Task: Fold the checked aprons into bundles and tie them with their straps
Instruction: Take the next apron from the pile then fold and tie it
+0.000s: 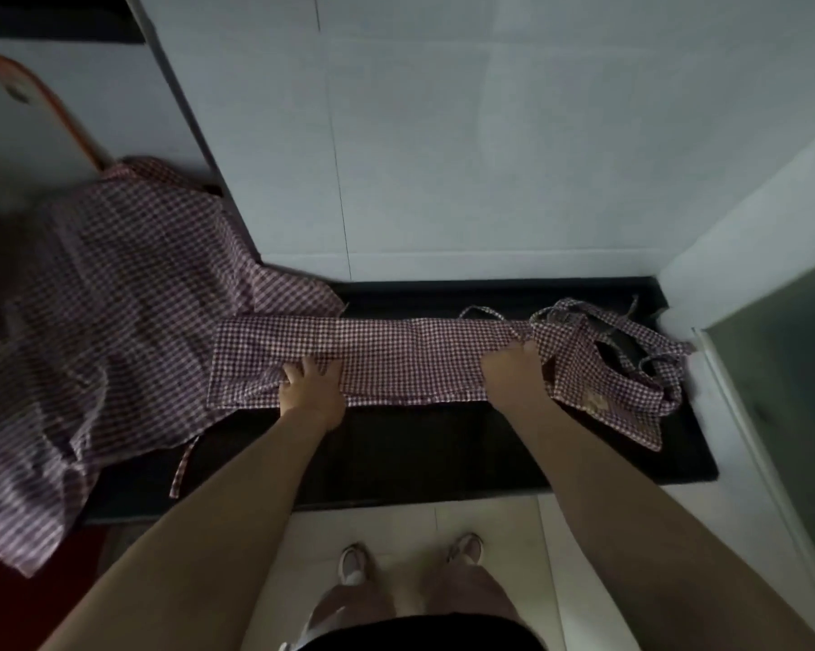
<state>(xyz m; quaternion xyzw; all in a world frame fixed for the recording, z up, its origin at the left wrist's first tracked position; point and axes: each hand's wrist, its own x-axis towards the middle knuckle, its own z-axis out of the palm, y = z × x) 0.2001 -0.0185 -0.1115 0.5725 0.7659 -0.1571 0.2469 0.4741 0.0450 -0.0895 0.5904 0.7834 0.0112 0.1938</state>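
Note:
A red-and-white checked apron (396, 354) lies folded into a long narrow band across the dark counter (419, 453). Its bib end and straps (631, 364) lie crumpled at the right. My left hand (309, 385) rests on the band's near edge left of the middle, fingers spread flat. My right hand (513, 368) grips the band near its right end, fingers curled over the cloth. A heap of further checked aprons (95, 331) covers the counter's left side and hangs over its front edge.
A white tiled wall (443, 157) stands directly behind the counter. A white board with an orange rim (29, 129) leans at the far left. A pale wall and glass panel (781, 368) close off the right. My feet stand on light floor tiles (415, 523) below.

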